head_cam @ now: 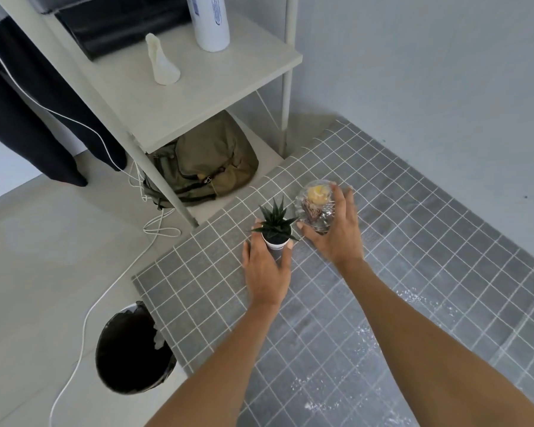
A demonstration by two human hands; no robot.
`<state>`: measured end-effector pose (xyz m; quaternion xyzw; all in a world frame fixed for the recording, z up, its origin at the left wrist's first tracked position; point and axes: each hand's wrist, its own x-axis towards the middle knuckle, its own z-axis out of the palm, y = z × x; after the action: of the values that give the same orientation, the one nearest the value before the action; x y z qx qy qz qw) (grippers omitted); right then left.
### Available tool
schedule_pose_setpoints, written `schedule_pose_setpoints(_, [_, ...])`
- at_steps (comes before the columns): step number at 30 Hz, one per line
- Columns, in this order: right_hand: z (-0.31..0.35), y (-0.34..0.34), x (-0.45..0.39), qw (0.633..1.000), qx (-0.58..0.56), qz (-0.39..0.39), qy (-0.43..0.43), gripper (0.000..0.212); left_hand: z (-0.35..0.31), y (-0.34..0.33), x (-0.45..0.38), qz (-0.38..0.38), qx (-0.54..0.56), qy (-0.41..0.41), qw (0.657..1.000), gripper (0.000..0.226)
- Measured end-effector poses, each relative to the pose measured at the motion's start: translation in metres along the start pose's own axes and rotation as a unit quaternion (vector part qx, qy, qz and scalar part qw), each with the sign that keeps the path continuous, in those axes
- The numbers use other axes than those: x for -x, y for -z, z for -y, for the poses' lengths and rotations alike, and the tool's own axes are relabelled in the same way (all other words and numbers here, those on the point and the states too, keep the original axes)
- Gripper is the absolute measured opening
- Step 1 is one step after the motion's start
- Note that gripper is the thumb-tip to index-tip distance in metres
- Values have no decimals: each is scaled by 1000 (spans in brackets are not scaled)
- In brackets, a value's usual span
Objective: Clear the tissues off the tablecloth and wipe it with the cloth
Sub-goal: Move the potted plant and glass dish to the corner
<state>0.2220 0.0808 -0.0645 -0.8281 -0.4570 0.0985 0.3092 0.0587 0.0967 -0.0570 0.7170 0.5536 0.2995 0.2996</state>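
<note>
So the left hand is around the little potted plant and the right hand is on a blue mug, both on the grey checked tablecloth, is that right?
Not quite. The right hand is on a clear glass globe ornament, not a blue mug. The rest holds: the left hand is around the little potted plant, both on the grey checked tablecloth. The head view shows it.

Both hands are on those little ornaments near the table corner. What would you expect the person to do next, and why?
Probably settle both ornaments and let go. The left hand cups the small potted plant, and the right hand grips the clear dome ornament, both low over the grey checked tablecloth near its far corner. The cloth nearer the person glistens wet, with no tissues on it, so wiping seems done.
</note>
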Motion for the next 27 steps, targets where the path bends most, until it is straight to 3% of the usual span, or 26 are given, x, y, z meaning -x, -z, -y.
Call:
schedule_pose_setpoints(10, [4, 20, 9, 994, 66, 77, -28, 101, 7, 25, 3, 106, -38, -12, 994, 83])
schedule_pose_setpoints(14, [6, 39, 22, 984, 145, 93, -50, 100, 15, 45, 9, 145, -62, 1, 987, 92])
schedule_pose_setpoints(21, [21, 69, 79, 971, 178, 99, -124, 79, 11, 75, 29, 191, -121, -33, 974, 87])
schedule_pose_setpoints(27, [37, 91, 159, 957, 185, 94, -204, 65, -4, 87, 58, 322, -193, -92, 922, 72])
